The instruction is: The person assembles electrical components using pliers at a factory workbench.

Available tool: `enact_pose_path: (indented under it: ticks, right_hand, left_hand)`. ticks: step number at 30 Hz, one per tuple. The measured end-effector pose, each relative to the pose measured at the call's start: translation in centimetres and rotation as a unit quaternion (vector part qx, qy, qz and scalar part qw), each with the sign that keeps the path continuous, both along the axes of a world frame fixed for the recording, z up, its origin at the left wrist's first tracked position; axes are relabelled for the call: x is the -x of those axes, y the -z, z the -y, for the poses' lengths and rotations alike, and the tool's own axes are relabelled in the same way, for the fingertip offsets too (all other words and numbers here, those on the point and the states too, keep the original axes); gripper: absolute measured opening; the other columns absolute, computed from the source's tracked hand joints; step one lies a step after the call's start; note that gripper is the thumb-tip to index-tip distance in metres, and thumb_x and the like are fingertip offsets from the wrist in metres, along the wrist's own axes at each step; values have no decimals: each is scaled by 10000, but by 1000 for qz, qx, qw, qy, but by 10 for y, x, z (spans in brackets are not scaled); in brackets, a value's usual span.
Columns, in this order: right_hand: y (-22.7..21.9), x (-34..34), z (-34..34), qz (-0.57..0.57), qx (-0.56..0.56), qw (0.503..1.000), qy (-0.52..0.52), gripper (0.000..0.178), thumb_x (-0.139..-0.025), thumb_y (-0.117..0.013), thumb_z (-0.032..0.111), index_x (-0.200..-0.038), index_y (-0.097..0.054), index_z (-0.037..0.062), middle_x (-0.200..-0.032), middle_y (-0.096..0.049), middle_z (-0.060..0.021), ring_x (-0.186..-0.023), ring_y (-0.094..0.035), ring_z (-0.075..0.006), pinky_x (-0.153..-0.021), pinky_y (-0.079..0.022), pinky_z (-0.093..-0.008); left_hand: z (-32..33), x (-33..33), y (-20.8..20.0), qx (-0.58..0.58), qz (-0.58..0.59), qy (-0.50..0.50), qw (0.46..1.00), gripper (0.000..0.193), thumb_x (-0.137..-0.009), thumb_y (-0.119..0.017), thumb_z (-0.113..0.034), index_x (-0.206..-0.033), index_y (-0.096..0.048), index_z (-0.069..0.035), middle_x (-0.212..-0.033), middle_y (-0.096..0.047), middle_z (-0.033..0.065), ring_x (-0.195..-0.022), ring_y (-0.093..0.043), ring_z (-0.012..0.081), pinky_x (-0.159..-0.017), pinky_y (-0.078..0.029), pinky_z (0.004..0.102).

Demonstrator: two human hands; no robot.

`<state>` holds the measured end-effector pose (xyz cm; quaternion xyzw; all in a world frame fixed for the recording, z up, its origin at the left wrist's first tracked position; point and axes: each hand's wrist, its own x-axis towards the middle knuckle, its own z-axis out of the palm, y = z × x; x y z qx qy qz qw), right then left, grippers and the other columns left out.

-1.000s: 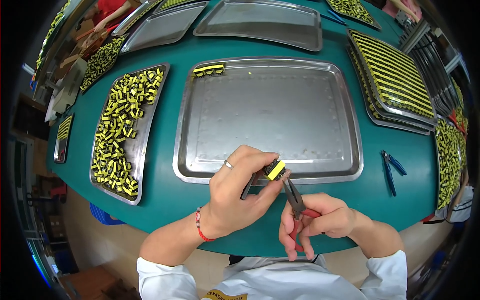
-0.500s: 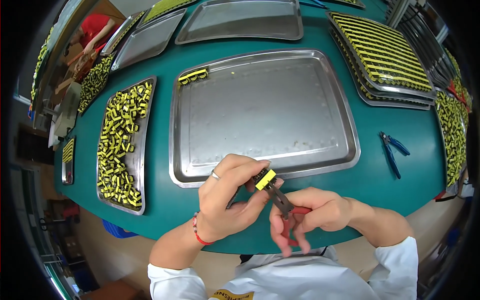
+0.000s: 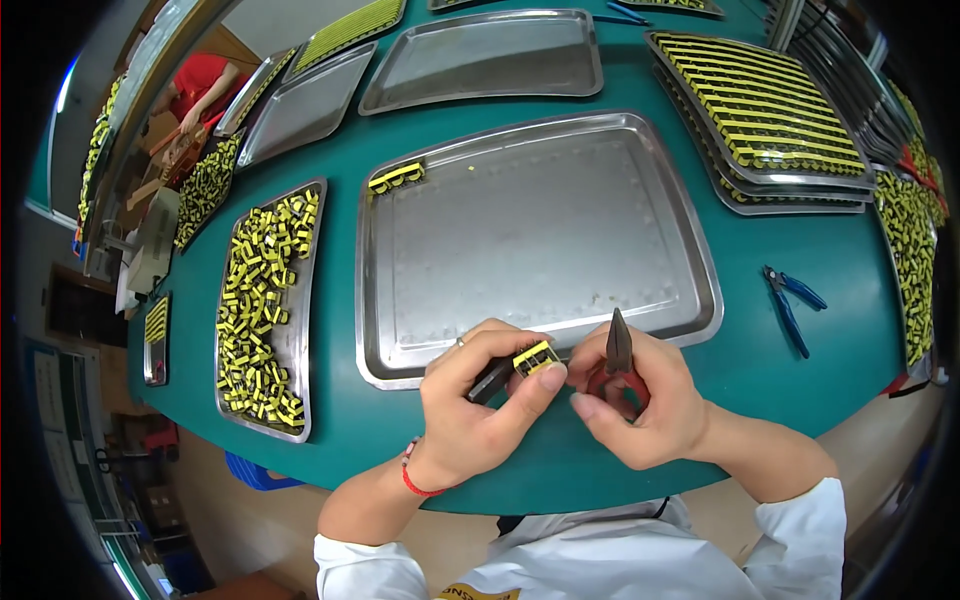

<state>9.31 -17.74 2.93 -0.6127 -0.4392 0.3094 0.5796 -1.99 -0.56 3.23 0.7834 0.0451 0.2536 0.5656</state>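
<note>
- Both hands are busy near the bottom centre of the frame: left hand [image 3: 468,410] pinches a black-and-yellow component [image 3: 536,358] between thumb and fingers, with a dark tool [image 3: 488,384] tucked in the same grip. Can't tell what kind.
- Right hand [image 3: 652,402] is curled around red-handled pliers [image 3: 619,345], tips looking closed and pointing up the frame.
- What just changed: half a second ago those tips were right at the component. Now they're swung off it, and the right fingertips are right beside the part instead. Can't tell if they touch it.
- So my read: the pliers are out of action for the moment and it's finger work on the part.
- Big metal tray [image 3: 530,250] fills the middle, with a short row of matching parts [image 3: 397,178] in its upper left corner, same as a moment ago. Tiny yellow speck [image 3: 471,168] near them.
- Tray of loose parts [image 3: 300,325] on the left, stacked full trays [image 3: 800,182] upper right, blue cutters [image 3: 790,325] on the right, well apart from the hands.
- In the way: the left thumb hides some of the part, and the pliers overlap the big tray's near rim.
</note>
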Motion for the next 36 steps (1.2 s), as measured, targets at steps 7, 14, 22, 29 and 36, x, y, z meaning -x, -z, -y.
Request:
enact_pose_path:
  ticks: [7, 14, 22, 29, 36]
  right_hand:
    - [15, 9, -14, 199, -143, 960, 135, 426, -688, -795, -7, -1045, -562, 5, -906, -607, -103, -623, -579, -114, -475, -422, -223]
    - [13, 9, -11, 232, -187, 944, 139, 431, -736, -766, -27, -1125, -582, -27, -936, -657, -150, -653, -632, -131, -533, -503, -231]
    - [7, 19, -11, 153, -80, 980, 94, 349, -814, -750, 20, -1121, -614, -74, -951, -672, -157, -732, -674, -164, -615, -545, -257]
    - [6, 20, -12, 168, -78, 978, 97, 351, -823, -756, 53, -1115, -611, -78, -934, -666, -146, -722, -658, -169, -617, -535, -264]
    - [6, 19, -9, 170, -70, 979, 88, 349, -815, -759, 62, -1103, -612, -70, -916, -666, -138, -706, -652, -161, -599, -518, -260]
  left_hand:
    - [15, 3, 3, 46, -24, 39, 998, 246, -857, -733, -76, -1027, -625, 65, -902, -630, 98, -802, -583, 134, -702, -466, 247]
    - [10, 6, 11, 234, -61, 57, 969, 330, -971, -597, -238, -1137, -608, 46, -1038, -636, 112, -898, -599, 161, -778, -484, 294]
    - [5, -5, 12, 551, 60, 214, 804, 778, -973, -292, -620, -1466, -363, -23, -1423, -454, 259, -1363, -387, 431, -1138, -288, 566]
    - [11, -2, 10, 378, 1, 221, 899, 820, -975, -276, -634, -1448, -364, 29, -1378, -495, 267, -1328, -442, 398, -1089, -381, 509]
    - [11, -1, 11, 349, -17, 227, 909, 831, -972, -278, -648, -1450, -354, 27, -1388, -482, 267, -1310, -463, 367, -1068, -415, 484]
